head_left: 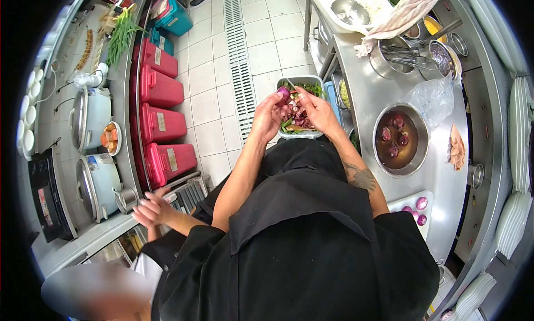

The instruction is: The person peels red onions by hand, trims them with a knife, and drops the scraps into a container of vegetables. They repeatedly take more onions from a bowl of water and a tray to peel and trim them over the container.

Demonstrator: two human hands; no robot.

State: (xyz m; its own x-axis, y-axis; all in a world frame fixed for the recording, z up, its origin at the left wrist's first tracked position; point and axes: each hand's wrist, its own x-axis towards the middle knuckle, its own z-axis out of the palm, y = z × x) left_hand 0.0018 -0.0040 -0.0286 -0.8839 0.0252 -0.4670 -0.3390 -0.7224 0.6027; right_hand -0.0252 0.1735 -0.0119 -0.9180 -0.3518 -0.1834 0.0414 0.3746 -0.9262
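My left hand (267, 118) is closed around a red onion (284, 94), held up over a tub. Opposite it, my right hand (321, 114) grips a small knife (291, 83), whose blade points toward the onion; its handle is hidden in my fingers. Beneath both hands is the tub (299, 136), filled with onion skins (297, 114) and green trimmings (316, 89). On the steel counter to the right, a metal bowl (379, 161) contains brownish water with several red onions (399, 121). Several peeled onions (421, 203) sit on a white tray (396, 203).
A clear plastic bag (431, 101) lies beside the bowl, near a pot holding whisks (389, 65). Red lidded bins (161, 123) line the left side, below a counter with rice cookers (100, 179). Another person's hands (154, 210) are at lower left. A floor drain (240, 59) runs ahead.
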